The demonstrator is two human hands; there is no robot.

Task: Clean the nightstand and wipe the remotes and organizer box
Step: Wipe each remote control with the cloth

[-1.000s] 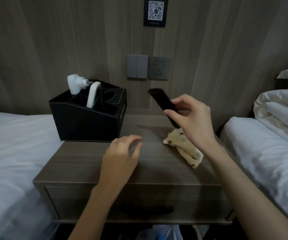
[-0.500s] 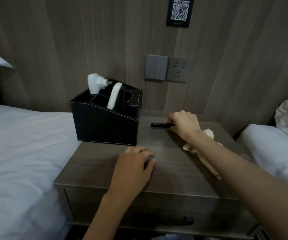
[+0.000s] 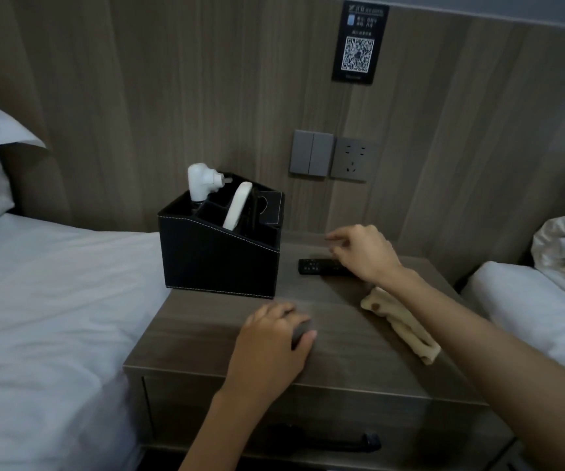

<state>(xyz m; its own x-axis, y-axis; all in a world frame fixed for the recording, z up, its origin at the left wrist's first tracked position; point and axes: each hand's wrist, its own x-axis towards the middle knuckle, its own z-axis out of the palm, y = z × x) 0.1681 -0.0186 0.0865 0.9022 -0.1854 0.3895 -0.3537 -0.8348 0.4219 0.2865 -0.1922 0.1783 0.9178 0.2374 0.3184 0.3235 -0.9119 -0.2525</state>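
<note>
**A:** Where did the black remote [image 3: 320, 266] lie?

**B:** Flat on the nightstand [image 3: 206, 334], just right of the organizer box [image 3: 219, 256]. The end farther from the box was hidden under your right hand [image 3: 364, 254].

**A:** Did that hand grip it?

**B:** No. Its fingers, blurred, were loosely curled and raised off the remote, grasping nothing.

**A:** And your left hand [image 3: 272, 345]?

**B:** It rested on the nightstand in front of the box, fingers relaxed, holding nothing.

**A:** Other items?

**B:** The cloth [image 3: 398, 321] lay crumpled right of the box, nearer you, partly beneath your right forearm. A white remote [image 3: 237, 205] and a white plug [image 3: 201, 180] stood inside the box.
</note>
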